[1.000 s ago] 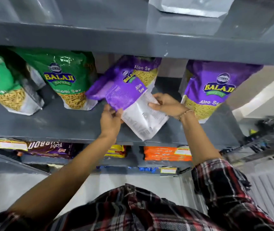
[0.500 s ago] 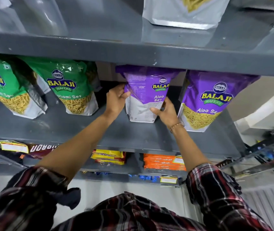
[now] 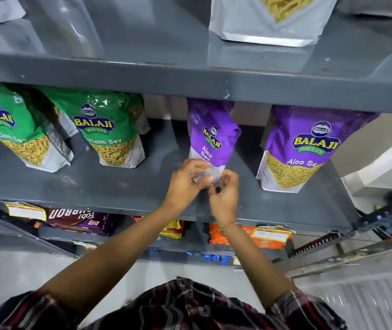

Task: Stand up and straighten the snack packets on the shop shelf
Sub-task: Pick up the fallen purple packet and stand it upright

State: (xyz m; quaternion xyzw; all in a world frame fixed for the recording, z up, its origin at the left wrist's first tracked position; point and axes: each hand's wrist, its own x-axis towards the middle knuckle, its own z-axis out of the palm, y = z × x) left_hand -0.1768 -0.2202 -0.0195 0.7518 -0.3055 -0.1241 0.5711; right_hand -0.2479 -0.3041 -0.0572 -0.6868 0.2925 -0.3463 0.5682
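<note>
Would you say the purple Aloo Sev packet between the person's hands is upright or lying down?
Upright: the purple packet stands on its base on the shelf, top up, both hands at its bottom edge.

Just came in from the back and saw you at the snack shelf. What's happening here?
A person is tidying the grey shelf. Both hands, left hand and right hand, pinch the bottom of a purple Aloo Sev packet, which stands turned sideways. Another purple packet and two green Ratlami Sev packets stand upright alongside.

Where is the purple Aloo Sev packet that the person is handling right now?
The handled Aloo Sev packet stands on the middle shelf, between the green Ratlami Sev packet and the other purple packet, both hands at its base.
</note>
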